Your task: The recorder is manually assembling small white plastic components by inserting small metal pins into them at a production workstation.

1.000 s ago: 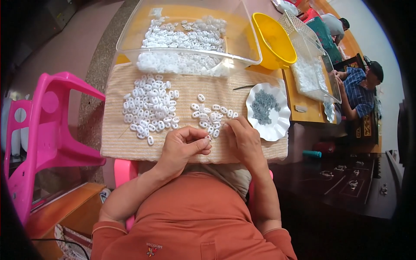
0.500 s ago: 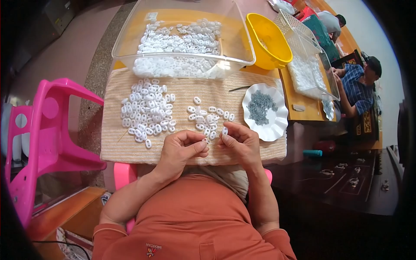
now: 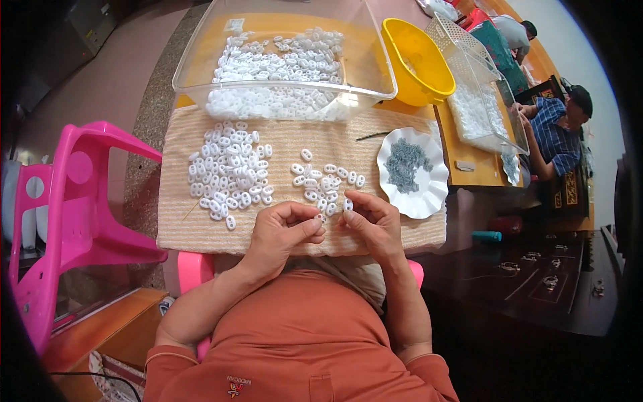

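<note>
The right hand point(image 3: 375, 224) pinches one white plastic link point(image 3: 347, 204) just below the small link cluster point(image 3: 326, 182) on the woven mat point(image 3: 201, 231). The left hand point(image 3: 284, 231) has its grip pressed together beside it — best keep both low, fingertips steady.

I see one small pale rectangular paper label point(image 3: 235, 25) stuck at the far left corner of the clear plastic bin point(image 3: 201, 57) beyond my hands. I make out no other packages, signs or screens.
</note>
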